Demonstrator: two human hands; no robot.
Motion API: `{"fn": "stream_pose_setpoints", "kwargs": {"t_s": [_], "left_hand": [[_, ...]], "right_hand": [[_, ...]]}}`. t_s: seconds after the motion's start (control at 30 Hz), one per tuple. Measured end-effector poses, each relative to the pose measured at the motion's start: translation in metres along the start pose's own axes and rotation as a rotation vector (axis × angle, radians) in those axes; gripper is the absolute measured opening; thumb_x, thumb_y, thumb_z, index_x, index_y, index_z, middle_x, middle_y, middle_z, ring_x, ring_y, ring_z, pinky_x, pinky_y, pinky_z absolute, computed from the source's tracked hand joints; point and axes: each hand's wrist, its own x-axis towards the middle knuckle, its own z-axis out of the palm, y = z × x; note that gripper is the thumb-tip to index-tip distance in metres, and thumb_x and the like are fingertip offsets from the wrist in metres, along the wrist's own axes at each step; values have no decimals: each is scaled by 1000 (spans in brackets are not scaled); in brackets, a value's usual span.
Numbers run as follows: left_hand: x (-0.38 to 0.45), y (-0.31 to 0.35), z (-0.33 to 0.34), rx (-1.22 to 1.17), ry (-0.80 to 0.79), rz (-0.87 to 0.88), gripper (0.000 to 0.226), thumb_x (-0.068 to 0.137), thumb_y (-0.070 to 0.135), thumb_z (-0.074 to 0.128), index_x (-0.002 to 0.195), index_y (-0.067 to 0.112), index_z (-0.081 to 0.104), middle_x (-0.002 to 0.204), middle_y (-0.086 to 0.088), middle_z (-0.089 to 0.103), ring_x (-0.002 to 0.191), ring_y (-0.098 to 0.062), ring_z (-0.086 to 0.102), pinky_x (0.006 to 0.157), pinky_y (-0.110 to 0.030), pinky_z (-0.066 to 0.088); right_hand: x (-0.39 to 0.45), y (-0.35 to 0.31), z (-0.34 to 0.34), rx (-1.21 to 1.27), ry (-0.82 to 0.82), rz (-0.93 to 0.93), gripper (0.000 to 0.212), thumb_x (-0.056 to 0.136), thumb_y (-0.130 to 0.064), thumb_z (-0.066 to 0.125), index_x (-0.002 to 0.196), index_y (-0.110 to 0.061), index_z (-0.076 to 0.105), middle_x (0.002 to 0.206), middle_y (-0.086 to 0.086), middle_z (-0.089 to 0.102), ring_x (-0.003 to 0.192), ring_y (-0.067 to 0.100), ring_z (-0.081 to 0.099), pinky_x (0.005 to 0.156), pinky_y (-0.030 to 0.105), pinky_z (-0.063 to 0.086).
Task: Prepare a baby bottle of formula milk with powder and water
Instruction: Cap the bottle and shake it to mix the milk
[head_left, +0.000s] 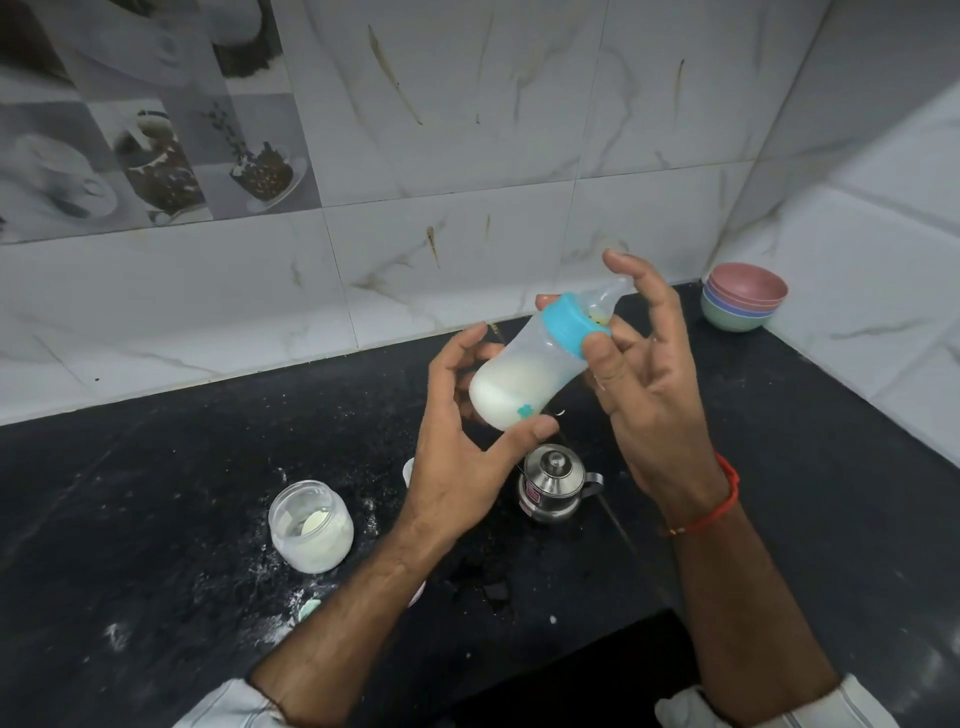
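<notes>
Our left hand (462, 447) and right hand (639, 374) hold the tilted bottle (524, 374) above the kettle (553, 483). A loose grip could drop it; milk might spill.

Black stone counter (182, 467), dusted w/ white powder spills. On it: open powder jar (311, 527) at left, steel lidded pot (553, 480) at centre, stacked bowls (743, 296) in far right corner (pink on top).

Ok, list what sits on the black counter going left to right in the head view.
Open powder jar → steel lidded pot → stack of coloured bowls in the far right corner. The baby bottle is held above the counter, so it is left out.
</notes>
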Motion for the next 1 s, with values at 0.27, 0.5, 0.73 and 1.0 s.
{"fn": "stream_pose_setpoints", "kwargs": {"t_s": [0.27, 0.5, 0.73, 1.0], "left_hand": [[2, 6, -4, -155, 21, -123, 64, 78, 53, 83, 130, 25, 59, 116, 14, 75, 98, -7, 72, 76, -23, 61], [2, 6, -3, -113, 111, -15, 65, 69, 25, 89, 124, 30, 55, 126, 19, 70, 117, -15, 71, 91, -27, 60], [4, 7, -2, -64, 145, 40, 72, 66, 41, 94, 124, 36, 54, 128, 22, 66, 123, -15, 67, 94, -28, 57], [0, 4, 0, -48, 105, 20, 74, 64, 50, 94, 124, 36, 52, 131, 6, 67, 123, -21, 68, 93, -35, 59]], "right_hand": [[-2, -2, -6, 60, -66, -38, 54, 102, -13, 46, 151, -27, 29, 144, 26, 57, 135, 48, 52, 114, 61, 41], [1, 0, -5, 111, -49, -34, 57, 103, -10, 43, 155, -25, 26, 141, 22, 60, 143, 37, 48, 116, 53, 42], [-1, 5, -8, 90, -9, -1, 57, 106, -3, 36, 156, -29, 27, 135, 18, 62, 135, 37, 56, 111, 52, 46], [-5, 4, 3, 38, -35, 54, 95, 90, 1, 66, 154, -47, 16, 141, 23, 57, 121, 27, 67, 97, 38, 57]]}}
